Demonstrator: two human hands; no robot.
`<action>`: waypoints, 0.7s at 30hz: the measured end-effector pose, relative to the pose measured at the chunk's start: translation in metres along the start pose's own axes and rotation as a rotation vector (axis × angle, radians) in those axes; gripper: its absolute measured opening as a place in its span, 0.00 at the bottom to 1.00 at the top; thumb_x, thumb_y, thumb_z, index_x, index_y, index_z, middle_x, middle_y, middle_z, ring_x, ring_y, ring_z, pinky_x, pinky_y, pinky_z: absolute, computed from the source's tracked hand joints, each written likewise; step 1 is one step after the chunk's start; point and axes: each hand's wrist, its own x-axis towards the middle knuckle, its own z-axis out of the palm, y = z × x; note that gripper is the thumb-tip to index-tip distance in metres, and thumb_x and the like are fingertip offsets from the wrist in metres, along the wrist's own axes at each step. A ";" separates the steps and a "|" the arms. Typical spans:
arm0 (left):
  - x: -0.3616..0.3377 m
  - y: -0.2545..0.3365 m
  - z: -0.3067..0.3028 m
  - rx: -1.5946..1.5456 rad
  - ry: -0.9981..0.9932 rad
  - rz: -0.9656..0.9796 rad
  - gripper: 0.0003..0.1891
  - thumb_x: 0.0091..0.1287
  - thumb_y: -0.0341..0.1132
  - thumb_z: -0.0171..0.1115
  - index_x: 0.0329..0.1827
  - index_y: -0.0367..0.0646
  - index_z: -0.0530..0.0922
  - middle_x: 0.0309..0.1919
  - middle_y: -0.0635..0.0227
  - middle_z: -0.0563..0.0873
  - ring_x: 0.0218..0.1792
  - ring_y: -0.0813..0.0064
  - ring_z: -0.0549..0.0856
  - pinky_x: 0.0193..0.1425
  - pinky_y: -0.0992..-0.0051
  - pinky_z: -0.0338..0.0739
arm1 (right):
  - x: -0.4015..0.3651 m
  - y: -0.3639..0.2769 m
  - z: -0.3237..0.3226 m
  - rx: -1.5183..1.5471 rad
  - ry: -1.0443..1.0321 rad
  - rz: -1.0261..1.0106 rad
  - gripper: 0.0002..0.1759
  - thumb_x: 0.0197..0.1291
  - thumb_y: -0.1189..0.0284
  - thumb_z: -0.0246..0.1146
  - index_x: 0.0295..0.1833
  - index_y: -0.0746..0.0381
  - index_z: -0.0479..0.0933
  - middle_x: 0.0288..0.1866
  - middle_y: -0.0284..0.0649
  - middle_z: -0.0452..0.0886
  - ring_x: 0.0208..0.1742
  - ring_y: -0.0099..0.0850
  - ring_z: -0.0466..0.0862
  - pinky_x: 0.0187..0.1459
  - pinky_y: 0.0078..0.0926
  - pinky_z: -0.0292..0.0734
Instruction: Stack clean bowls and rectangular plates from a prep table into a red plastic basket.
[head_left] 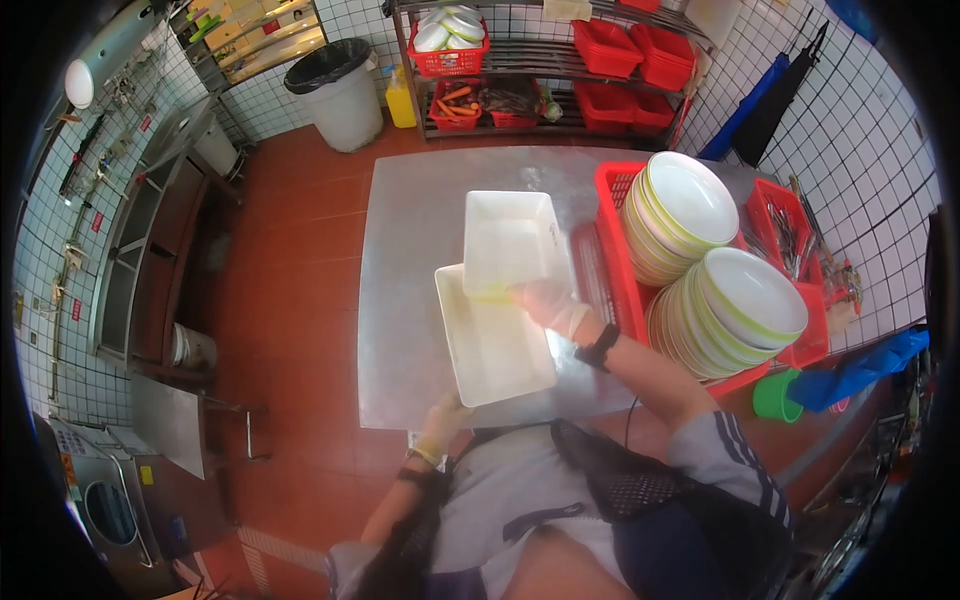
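Two white rectangular plastic bins sit on the steel table. The near white bin (500,360) is tilted up at the table's front edge, and its far end meets the far white bin (508,228). My left hand (445,422) is at the near bin's lower left corner, its fingers partly hidden by the bin as they grip it. My right hand (548,303), in a thin clear glove, reaches over the place where the bins meet. Its fingers are closed on a blurred yellow-green thing (490,294), whose kind I cannot tell.
On the steel table (410,300), a red basket (620,240) to the right holds two tall stacks of green-rimmed plates (692,198). Beyond it stands a red tray of utensils (783,225). A shelf rack (540,90) with red baskets, a lined bin (340,105) and a yellow jug (400,98) line the back.
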 end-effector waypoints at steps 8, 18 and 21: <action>0.010 0.014 0.012 -0.167 -0.066 0.000 0.20 0.68 0.25 0.62 0.64 0.36 0.79 0.54 0.66 0.87 0.53 0.77 0.84 0.57 0.74 0.79 | -0.065 -0.059 0.030 0.098 -0.023 -0.069 0.11 0.65 0.75 0.54 0.52 0.59 0.74 0.35 0.42 0.81 0.32 0.42 0.85 0.28 0.40 0.79; 0.003 0.019 0.015 -0.191 -0.002 0.013 0.19 0.68 0.24 0.63 0.62 0.35 0.78 0.52 0.64 0.87 0.51 0.76 0.84 0.56 0.74 0.80 | -0.103 -0.073 0.022 0.118 -0.008 -0.161 0.17 0.67 0.73 0.54 0.60 0.59 0.75 0.44 0.42 0.84 0.37 0.42 0.85 0.35 0.38 0.81; 0.002 0.015 0.016 -0.282 -0.023 0.009 0.18 0.67 0.25 0.66 0.61 0.36 0.79 0.50 0.66 0.87 0.48 0.78 0.84 0.53 0.75 0.81 | -0.108 -0.071 0.025 0.075 -0.097 -0.127 0.16 0.69 0.72 0.53 0.60 0.57 0.75 0.48 0.43 0.84 0.39 0.44 0.85 0.37 0.39 0.82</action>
